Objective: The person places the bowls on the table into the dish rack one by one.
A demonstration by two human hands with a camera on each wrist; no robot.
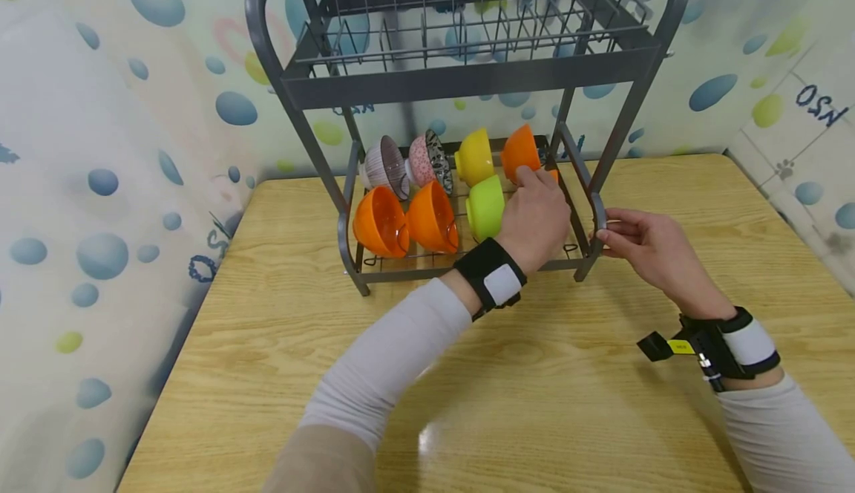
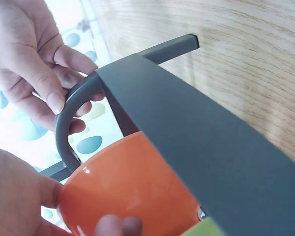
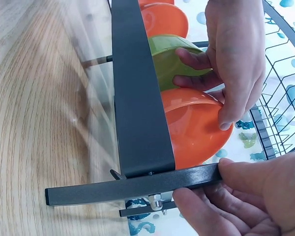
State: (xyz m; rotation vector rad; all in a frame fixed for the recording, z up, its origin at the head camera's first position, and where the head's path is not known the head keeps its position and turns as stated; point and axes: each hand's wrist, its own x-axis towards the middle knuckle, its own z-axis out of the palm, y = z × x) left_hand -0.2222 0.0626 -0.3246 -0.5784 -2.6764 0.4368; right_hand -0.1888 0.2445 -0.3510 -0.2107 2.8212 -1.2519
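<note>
My left hand reaches into the lower tier of a dark grey dish rack and pinches an orange bowl at the tier's front right end. In the right wrist view its thumb lies on that bowl's outside, with the fingers on the side toward a lime green bowl. The held bowl stands on edge and is mostly hidden by the hand in the head view. My right hand grips the rack's right side rail between thumb and fingers.
Two orange bowls stand further left in the front row. Behind them are a striped bowl, a pink patterned bowl, a yellow bowl and another orange bowl. A wire upper tier overhangs them. The rack stands on a wooden table.
</note>
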